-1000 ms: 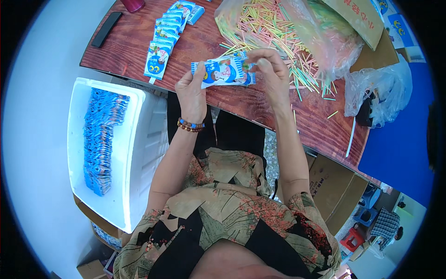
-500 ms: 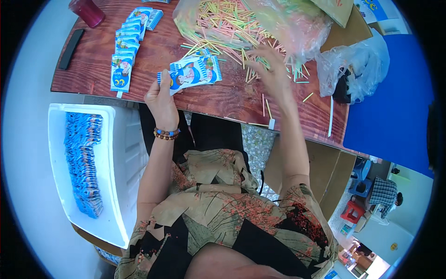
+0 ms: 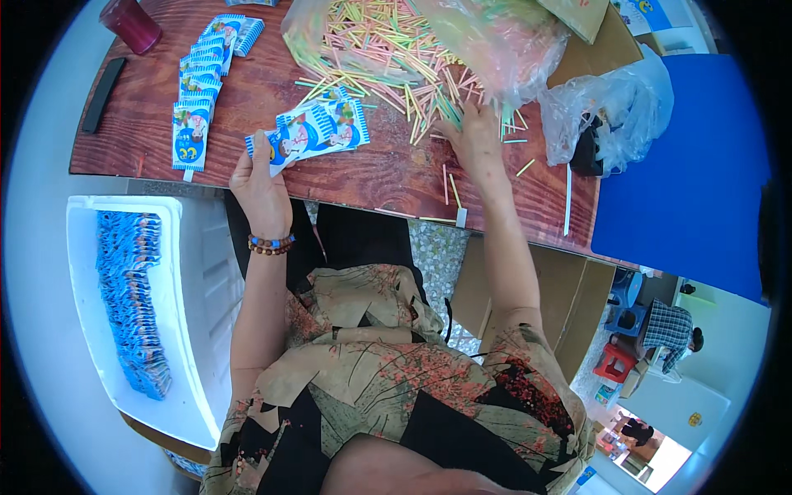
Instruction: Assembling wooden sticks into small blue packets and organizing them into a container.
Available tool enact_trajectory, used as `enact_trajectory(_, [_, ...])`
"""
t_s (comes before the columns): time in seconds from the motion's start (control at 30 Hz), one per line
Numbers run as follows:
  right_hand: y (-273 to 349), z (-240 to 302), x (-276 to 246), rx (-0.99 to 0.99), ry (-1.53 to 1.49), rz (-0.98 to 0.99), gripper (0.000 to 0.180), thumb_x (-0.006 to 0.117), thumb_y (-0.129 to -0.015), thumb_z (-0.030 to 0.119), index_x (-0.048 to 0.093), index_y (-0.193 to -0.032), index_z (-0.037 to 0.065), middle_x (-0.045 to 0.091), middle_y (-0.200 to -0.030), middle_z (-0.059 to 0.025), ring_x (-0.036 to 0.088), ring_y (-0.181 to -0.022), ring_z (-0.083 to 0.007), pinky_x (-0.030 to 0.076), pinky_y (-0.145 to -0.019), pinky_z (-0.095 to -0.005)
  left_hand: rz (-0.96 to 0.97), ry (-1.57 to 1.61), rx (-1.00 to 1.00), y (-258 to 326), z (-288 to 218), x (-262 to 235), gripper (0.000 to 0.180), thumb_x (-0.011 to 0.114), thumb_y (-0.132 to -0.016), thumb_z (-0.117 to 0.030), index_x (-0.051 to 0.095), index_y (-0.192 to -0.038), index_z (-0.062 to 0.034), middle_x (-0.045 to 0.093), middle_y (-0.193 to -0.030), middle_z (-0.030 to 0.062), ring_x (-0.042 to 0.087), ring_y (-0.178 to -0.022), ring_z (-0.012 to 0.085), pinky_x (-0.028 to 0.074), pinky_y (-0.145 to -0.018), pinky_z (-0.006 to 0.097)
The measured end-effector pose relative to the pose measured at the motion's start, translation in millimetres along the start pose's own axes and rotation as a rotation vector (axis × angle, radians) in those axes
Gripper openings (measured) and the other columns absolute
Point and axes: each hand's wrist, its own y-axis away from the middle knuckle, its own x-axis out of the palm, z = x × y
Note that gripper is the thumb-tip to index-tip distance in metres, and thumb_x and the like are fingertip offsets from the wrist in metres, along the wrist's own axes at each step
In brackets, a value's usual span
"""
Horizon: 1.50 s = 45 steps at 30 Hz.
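Observation:
My left hand (image 3: 262,194) grips a small blue-and-white printed packet (image 3: 272,155) by its near left end, thumb on top. More packets of the same kind (image 3: 346,122) overlap beyond it on the table. My right hand (image 3: 478,153) reaches to the near edge of a heap of thin pastel sticks (image 3: 388,41), pink, yellow and green. Its thumb stands apart from the fingers, which point away among the sticks. Nothing shows held in it. A clear plastic bag (image 3: 520,49) lies partly over the heap, just beyond my right hand.
A row of overlapping packets (image 3: 198,82) lies at the left, beside a dark bar (image 3: 104,95) and a red cup (image 3: 132,29). Below stands a white foam box (image 3: 78,272) of packets. A crumpled bag (image 3: 635,107) lies right. Someone in a checked shirt (image 3: 670,326) is farther off.
My right hand has turned from pointing left to pointing away, and its fingers have come down at the sticks. My left hand keeps its packet. The whole view has shifted slightly.

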Motion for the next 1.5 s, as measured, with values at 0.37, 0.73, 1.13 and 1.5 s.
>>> enact_trajectory(0.37, [-8.9, 31.9, -6.3, 0.117, 0.175, 0.021, 0.060, 0.066, -0.079, 0.049, 0.057, -0.093, -0.009, 0.056, -0.097, -0.0289, 0.057, -0.091, -0.0425, 0.047, -0.077, -0.0453, -0.002, 0.043, -0.011, -0.7, 0.3, 0.4, 0.018, 0.058, -0.093, -0.013, 0.064, -0.098, 0.0029, 0.066, -0.094, 0.0059, 0.062, -0.083, 0.0084, 0.049, -0.075, 0.024])
enact_trajectory(0.73, [-22.3, 44.6, -2.7, 0.238, -0.002, 0.226, 0.041, 0.064, -0.077, 0.023, 0.053, -0.098, -0.011, 0.057, -0.099, -0.0294, 0.057, -0.095, -0.0432, 0.049, -0.081, -0.0470, 0.022, 0.042, -0.020, -3.5, 1.1, -4.4, 0.016, 0.057, -0.093, -0.012, 0.064, -0.100, 0.0013, 0.065, -0.097, 0.0057, 0.062, -0.087, 0.0093, 0.050, -0.079, 0.026])
enact_trajectory(1.13, [-16.6, 19.6, 15.8, 0.136, -0.118, 0.155, 0.019, 0.049, -0.083, 0.010, 0.052, -0.093, -0.006, 0.059, -0.089, -0.0292, 0.059, -0.083, -0.0451, 0.047, -0.073, -0.0518, 0.031, 0.021, -0.021, -0.3, -0.1, -1.3, 0.018, 0.058, -0.093, -0.013, 0.064, -0.101, 0.0020, 0.066, -0.097, 0.0060, 0.062, -0.086, 0.0079, 0.050, -0.078, 0.024])
enact_trajectory(1.5, [-26.6, 0.5, 16.2, 0.339, -1.004, 0.128, 0.012, 0.050, -0.093, 0.010, 0.056, -0.098, 0.001, 0.063, -0.087, -0.0058, 0.060, -0.081, -0.0150, 0.048, -0.071, -0.0295, 0.059, 0.005, -0.034, -1.6, -2.4, -3.4, 0.017, 0.055, -0.094, -0.013, 0.062, -0.101, 0.0013, 0.065, -0.098, 0.0056, 0.062, -0.090, 0.0109, 0.050, -0.081, 0.027])
